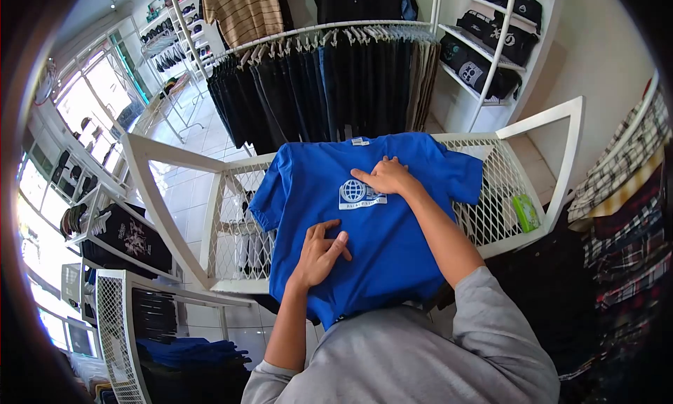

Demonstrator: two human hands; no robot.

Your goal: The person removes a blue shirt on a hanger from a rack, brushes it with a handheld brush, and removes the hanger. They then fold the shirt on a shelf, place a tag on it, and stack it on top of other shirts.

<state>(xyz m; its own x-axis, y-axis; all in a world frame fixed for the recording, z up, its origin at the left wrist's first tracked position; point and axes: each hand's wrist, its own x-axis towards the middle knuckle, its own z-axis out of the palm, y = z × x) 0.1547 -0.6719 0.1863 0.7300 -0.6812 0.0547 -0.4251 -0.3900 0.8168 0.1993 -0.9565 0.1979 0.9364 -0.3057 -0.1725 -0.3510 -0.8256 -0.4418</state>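
Note:
A blue T-shirt [392,246] lies spread face up across a white wire-mesh rack [238,253], its collar away from me and its hem hanging over the near edge. On its chest is a white globe print [354,192] with lettering below. My left hand [322,252] rests on the lower left of the shirt, fingers apart. Flat on the chest lies my right hand [385,176], fingers stretched out, covering part of the print. Neither hand grips the fabric.
A green packet [524,213] lies on the mesh at the right. Dark trousers [315,88] hang on a rail behind. Shelves with caps and bags [491,46] stand at the back right. Checked shirts [624,166] hang at the right; folded blue clothing [189,351] sits lower left.

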